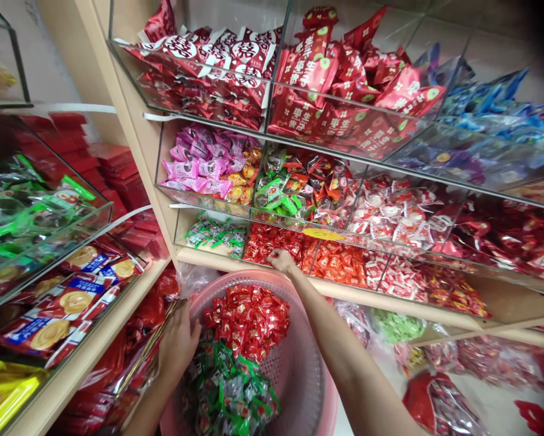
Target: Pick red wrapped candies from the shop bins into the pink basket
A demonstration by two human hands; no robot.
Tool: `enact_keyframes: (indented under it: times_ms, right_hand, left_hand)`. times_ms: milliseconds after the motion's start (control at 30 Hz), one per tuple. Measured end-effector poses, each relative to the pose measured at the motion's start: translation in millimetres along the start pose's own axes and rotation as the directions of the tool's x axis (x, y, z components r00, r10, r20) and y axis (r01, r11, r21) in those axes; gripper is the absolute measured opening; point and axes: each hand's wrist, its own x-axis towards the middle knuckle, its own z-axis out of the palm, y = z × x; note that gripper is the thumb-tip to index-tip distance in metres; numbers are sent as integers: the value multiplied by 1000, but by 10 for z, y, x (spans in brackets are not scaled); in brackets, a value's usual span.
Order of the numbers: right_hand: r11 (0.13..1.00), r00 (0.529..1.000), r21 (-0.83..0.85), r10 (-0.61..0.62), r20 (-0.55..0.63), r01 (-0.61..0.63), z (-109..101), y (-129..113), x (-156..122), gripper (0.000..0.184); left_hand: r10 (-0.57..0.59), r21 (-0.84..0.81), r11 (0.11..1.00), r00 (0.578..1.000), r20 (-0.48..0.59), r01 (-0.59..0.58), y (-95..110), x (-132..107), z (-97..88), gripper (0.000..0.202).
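A pink plastic basket [312, 363] with a perforated inside stands below the shelves. In it, red-wrapped candies [251, 321] lie toward the back and green-and-clear-wrapped candies [229, 387] toward the front. My left hand [181, 339] is at the basket's left rim, its fingers closed over the edge. Reaching across the basket, my right hand [281, 260] is at the front of the bottom-shelf compartment of red-wrapped candies [265, 236]. Its fingers are curled against these candies; whatever is between them is hidden.
Clear bins above hold large red packets [317, 72], pink-wrapped sweets [199, 157] and blue packets [485, 103]. The wooden shelf edge [344, 287] runs just behind the basket. Biscuit packs [72, 297] fill a left shelf. Bagged goods [444, 399] lie at lower right.
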Motion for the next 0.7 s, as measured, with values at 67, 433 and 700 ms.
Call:
enact_keyframes:
  times_ms: [67,433,700]
  right_hand:
    - [1000,1000,10,-14,17,14,0,-1,-4,15]
    - [993,992,31,-116,52,115,-92,-91,-144,34]
    - [986,988,50,-156,-19,157,-73,-71,-199,42]
  left_hand:
    - [7,-6,1000,1000,-10,-7,-4,0,6,49]
    - [-7,-49,999,1000,-2,7,3,0,11,50]
    - [-4,-22,1000,1000,20,4,14,11,-19,49]
